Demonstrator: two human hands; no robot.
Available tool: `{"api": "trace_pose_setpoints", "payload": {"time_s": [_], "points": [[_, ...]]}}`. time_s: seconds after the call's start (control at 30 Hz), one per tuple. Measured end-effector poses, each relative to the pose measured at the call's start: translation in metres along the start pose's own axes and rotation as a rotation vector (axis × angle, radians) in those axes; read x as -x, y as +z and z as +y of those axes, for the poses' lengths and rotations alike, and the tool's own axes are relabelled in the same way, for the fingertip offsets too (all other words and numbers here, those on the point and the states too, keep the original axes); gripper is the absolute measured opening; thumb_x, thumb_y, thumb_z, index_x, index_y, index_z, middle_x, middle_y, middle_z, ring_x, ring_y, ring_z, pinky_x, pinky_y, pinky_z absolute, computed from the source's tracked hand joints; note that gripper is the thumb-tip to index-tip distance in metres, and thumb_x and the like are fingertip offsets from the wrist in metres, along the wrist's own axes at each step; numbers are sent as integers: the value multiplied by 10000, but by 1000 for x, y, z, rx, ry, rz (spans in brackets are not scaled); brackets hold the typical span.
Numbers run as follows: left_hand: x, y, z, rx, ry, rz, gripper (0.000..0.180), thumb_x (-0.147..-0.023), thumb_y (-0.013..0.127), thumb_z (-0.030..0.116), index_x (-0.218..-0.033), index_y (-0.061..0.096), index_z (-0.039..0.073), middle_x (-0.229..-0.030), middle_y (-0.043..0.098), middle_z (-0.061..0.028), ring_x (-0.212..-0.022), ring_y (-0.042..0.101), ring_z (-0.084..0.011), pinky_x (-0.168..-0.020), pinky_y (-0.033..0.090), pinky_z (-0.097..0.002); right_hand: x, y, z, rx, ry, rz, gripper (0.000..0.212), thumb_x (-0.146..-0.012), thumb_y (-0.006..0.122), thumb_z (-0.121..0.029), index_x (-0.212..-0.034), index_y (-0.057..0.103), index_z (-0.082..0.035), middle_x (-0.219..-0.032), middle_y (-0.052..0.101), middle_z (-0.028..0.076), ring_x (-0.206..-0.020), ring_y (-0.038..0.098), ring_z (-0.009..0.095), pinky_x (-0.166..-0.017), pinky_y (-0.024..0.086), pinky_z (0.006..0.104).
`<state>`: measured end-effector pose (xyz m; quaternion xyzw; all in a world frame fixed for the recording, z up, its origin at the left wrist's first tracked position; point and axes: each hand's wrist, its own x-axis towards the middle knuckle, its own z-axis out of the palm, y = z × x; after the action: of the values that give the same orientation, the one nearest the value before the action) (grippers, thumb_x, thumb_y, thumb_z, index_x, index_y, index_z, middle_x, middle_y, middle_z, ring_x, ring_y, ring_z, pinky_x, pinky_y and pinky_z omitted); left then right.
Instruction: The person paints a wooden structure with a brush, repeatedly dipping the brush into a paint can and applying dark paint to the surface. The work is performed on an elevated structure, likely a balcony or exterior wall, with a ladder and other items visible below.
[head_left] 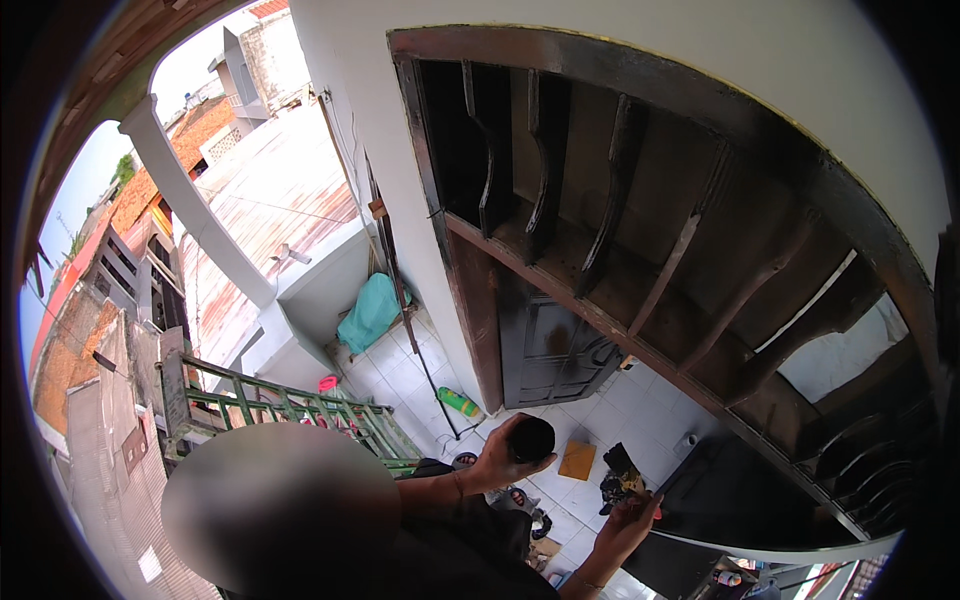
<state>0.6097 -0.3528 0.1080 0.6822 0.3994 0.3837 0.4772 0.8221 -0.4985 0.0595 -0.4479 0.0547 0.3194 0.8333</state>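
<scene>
Black cup point(531, 440), long axis toward camera, is clasped by the left hand point(494, 466) (right hand point(624, 525): grip unclear).

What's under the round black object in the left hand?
Left hand along its left and lower edges; white floor tiles farther down. Covered: the underside of the round black object and whatever's directly beneath.

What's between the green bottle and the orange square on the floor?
In the head view, the left hand, holding a dark round container, shows between the green bottle and the orange square, above white tiles.
</scene>
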Motion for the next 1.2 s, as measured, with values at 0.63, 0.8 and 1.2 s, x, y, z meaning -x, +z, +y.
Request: {"api": "trace_pose_setpoints", "payload": {"time_s": [0.63, 0.8, 1.2], "points": [[-42, 57, -46, -81, 335, -39, 670, -615, 979, 147, -1191, 645, 73, -1144, 669, -118, -1074, 669, -351, -925, 556, -426, 50, 76, -57, 891, -720, -503, 145, -966, 736, -126, -990, 702, 13, -707, 731, 77, -628, 697, 143, -594, 514, 260], [-39, 52, -39, -89, 339, -44, 641, -613, 972, 160, -1161, 652, 75, -1132, 675, -103, -1063, 667, -350, -916, 546, -432, 55, 94, -57, 1068, -874, -596, 97, -902, 763, -34, -981, 709, -32, -800, 739, 91, -623, 704, 203, -567, 508, 304], [-35, 30, -36, -139, 369, -27, 616, -622, 960, 188, -1142, 647, 81, -1149, 666, -81, -1083, 652, -338, -925, 536, -433, 54, 137, -40, 1202, -921, -724, 126, -868, 797, -29, -954, 706, -44, -787, 724, 113, -610, 689, 278, -550, 513, 353]]}}
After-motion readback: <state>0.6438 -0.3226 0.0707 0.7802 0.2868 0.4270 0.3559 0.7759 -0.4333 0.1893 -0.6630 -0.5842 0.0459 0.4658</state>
